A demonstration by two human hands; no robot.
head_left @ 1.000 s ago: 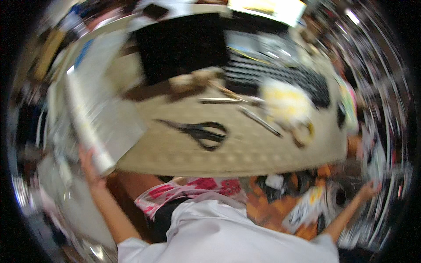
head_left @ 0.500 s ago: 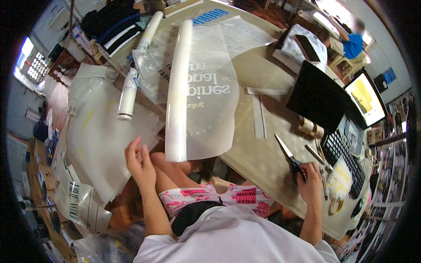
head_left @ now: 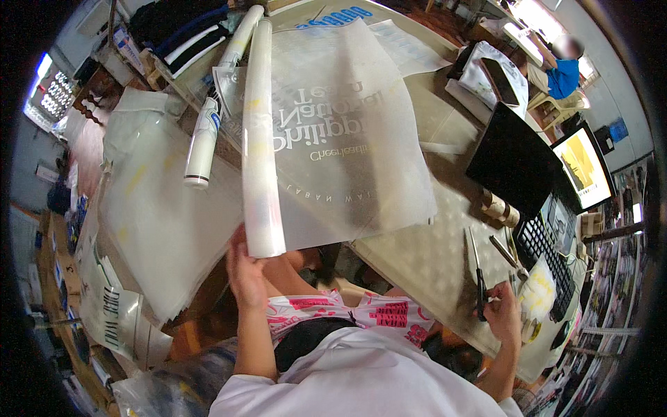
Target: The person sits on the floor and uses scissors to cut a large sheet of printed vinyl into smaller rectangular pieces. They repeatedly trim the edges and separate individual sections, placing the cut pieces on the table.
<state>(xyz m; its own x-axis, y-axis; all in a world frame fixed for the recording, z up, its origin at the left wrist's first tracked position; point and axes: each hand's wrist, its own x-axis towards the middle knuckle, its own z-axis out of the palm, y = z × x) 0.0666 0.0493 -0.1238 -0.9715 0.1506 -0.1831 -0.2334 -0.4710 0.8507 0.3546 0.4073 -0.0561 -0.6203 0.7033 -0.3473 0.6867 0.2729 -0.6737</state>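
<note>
The near edge of the tabletop (head_left: 417, 267) runs slantwise toward the lower right. The near end of the large film roll (head_left: 261, 146) projects past that edge, above the person's legs. Its unrolled clear sheet (head_left: 347, 177) lies over the tabletop to the right, with part of its near border overhanging the edge. A bare stretch of tabletop separates this sheet from the scissors (head_left: 479, 281), leaving open room there. Room is tighter right of the scissors, where a white and yellow bundle (head_left: 538, 290) and a keyboard (head_left: 549, 258) stand close.

Left hand (head_left: 246, 274): at the roll's near end, fingers partly hidden behind it; whether they are closed on it cannot be told. Right hand (head_left: 501, 309): grasping the scissors by the handles, blades pointing away from the person, near the tabletop's edge.

Count: one pair of scissors, one keyboard, one phone (head_left: 500, 81), two screens, one dark (head_left: 514, 153) and one lit (head_left: 582, 167). One other person (head_left: 561, 76), in blue, sits at the far right.
</note>
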